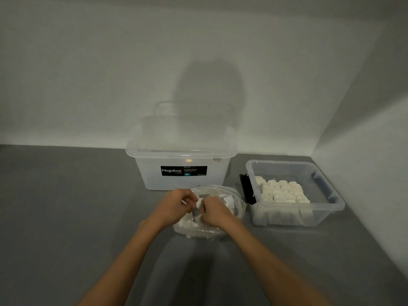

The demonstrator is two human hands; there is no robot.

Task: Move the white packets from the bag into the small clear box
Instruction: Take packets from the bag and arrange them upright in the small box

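A clear plastic bag (pixel 234 206) with white packets inside lies on the grey surface in front of me. Both hands are in its mouth. My left hand (pixel 176 205) has curled fingers that pinch a white packet (pixel 199 203), and my right hand (pixel 213 212) grips the same packet from the other side. More white packets (pixel 187 221) show through the bag under my wrists. The small clear box (pixel 326 208) stands to the right of the bag, with several white packets (pixel 281 192) packed in rows inside.
A large translucent Megabox storage box (pixel 183 155) with a lid stands right behind the bag, against the wall. A black object (pixel 246 188) leans on the small box's left side. Walls close in at the back and right.
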